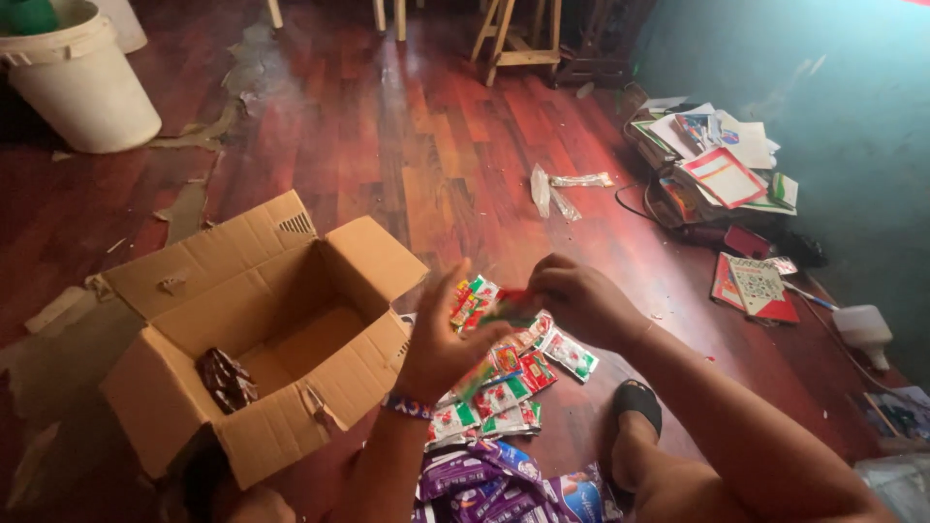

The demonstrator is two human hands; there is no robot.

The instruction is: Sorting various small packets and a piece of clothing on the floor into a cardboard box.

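Over a red wooden floor (407, 165), a person's left hand (438, 341) and right hand (579, 302) close their fingers on a strip of red-and-green sachets (484, 308), with few packets in the open cardboard box (262, 329) and many sachets (504, 392) loose beside it.

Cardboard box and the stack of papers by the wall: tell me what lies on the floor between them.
In the head view, clear plastic wrappers lie on the wooden floor between the cardboard box and the stack of papers.
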